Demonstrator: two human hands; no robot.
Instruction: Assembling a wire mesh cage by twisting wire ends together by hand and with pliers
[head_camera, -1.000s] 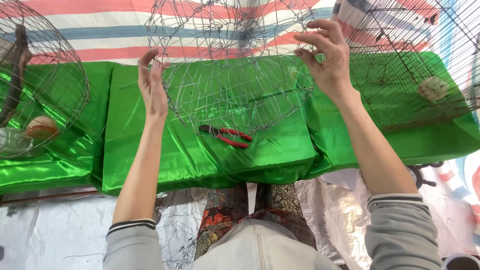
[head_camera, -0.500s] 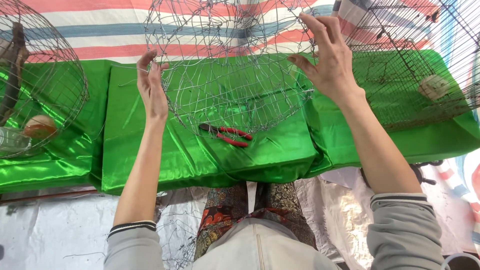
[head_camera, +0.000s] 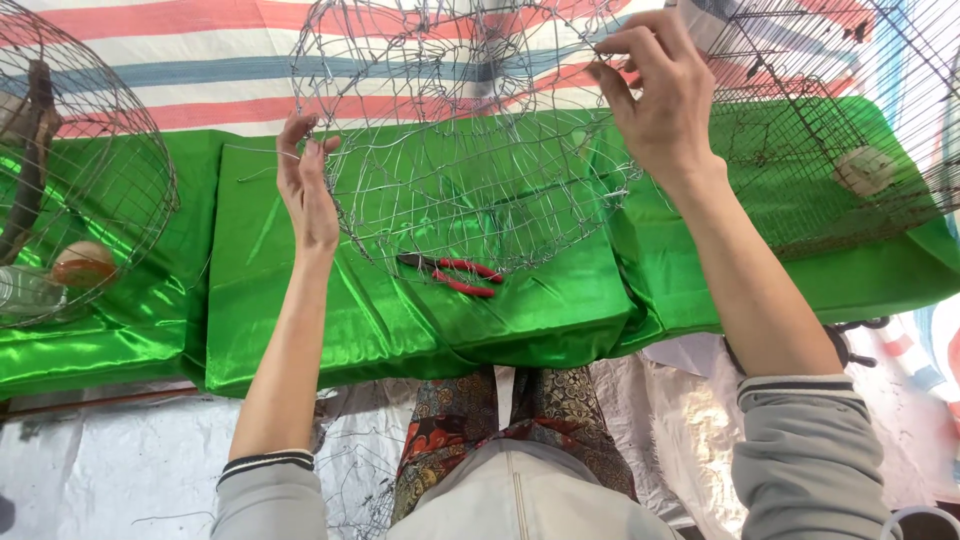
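Nearest the camera, the person's grey sleeves and patterned garment fill the lower edge of the view. Both forearms extend up and away over the desk (head_camera: 300, 340), which is draped in shiny green satin cloth.

On the cloth, between the forearms, lies a pair of red-handled pliers (head_camera: 452, 274). Its long axis runs left to right and neither hand touches it. It sits directly below the held work, roughly midway between the two hands.

Above the pliers hangs the round silver wire-mesh cage frame (head_camera: 470, 140), raised clear of the cloth. The left hand (head_camera: 305, 195) bears on the frame's left edge with palm turned inward and fingers extended upward; the grip appears to be a flat steadying contact, though whether any finger is hooked round a wire cannot be told. The right hand (head_camera: 665, 100) is higher and at the frame's upper right rim, its fingers curled and pinched onto the wire. The frame therefore spans the gap between the two grips, tilted with its right side higher.

Farther out, a domed dark wire cage (head_camera: 90, 160) stands at the left and a rectangular dark wire cage (head_camera: 850, 130) at the right. A red, white and blue striped sheet (head_camera: 200, 70) lies beyond.
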